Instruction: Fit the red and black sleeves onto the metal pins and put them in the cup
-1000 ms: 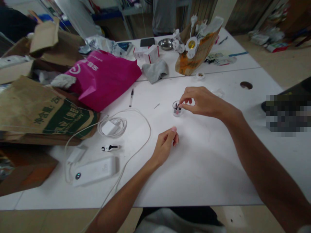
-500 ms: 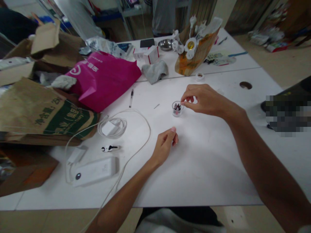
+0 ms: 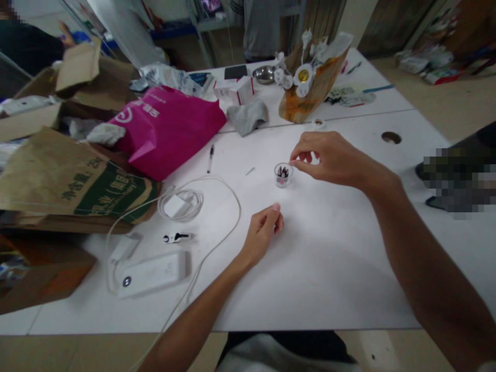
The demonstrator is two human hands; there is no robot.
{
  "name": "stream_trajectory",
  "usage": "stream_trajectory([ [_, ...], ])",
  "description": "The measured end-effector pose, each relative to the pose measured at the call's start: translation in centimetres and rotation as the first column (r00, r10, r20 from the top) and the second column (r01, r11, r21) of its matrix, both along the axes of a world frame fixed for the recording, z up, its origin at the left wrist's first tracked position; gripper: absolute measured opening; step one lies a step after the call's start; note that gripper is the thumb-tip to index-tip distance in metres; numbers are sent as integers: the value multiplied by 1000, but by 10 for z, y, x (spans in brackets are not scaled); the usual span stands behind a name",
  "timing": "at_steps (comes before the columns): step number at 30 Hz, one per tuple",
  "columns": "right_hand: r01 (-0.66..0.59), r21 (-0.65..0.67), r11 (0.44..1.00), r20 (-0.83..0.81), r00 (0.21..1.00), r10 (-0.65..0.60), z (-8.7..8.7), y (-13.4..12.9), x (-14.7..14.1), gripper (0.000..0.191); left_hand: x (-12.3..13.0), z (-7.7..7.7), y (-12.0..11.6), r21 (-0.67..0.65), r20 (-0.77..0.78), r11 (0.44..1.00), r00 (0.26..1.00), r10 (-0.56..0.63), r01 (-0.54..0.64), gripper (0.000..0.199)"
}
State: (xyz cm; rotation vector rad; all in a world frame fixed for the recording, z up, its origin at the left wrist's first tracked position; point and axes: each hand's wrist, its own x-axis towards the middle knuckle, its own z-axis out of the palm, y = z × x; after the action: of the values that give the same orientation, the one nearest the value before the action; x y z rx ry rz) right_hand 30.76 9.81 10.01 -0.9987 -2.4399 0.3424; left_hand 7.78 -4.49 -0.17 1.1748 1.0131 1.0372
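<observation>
A small clear round cup (image 3: 284, 181) stands on the white table (image 3: 333, 274), holding several dark, slim pointed pieces. My right hand (image 3: 329, 156) reaches in from the right, thumb and forefinger pinched at the cup's right rim. Whether they touch the rim, or hold something tiny, is not visible. Closer to me, my left hand (image 3: 263, 231) rests on the table with fingers curled and thumb laid over them; the inside of that hand is hidden. Left of the cup lies a thin little metal-looking piece (image 3: 250, 171).
To the left are a looped white cable (image 3: 237, 217), a white power bank (image 3: 155, 274), a black-and-white clipper-like tool (image 3: 177, 237) and a pen (image 3: 210, 157). A magenta bag (image 3: 174, 129), grey cloth (image 3: 248, 116) and paper bag (image 3: 310, 103) stand behind. People are beyond the table.
My right hand has shifted slightly right and up, its fingertips a little off the cup rim they overlapped before. My left hand and the cup stay in place.
</observation>
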Motion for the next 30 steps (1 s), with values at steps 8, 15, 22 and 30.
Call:
stream_trajectory([
  [8, 104, 19, 994, -103, 990, -101, 27, -19, 2, 36, -2, 1, 2, 4, -4, 998, 998, 57, -57, 69],
  [15, 150, 81, 985, -220, 967, -129, 43, -34, 7, 49, -6, -2, 11, -107, 263, 982, 949, 177, -153, 69],
  [22, 126, 171, 977, -245, 966, -81, 45, -34, 7, 42, -9, 7, 16, -216, 384, 963, 893, 236, -162, 73],
  [30, 125, 94, 988, -231, 968, -101, 38, -30, 5, 42, -8, 8, 15, -231, 407, 965, 889, 209, -121, 71],
])
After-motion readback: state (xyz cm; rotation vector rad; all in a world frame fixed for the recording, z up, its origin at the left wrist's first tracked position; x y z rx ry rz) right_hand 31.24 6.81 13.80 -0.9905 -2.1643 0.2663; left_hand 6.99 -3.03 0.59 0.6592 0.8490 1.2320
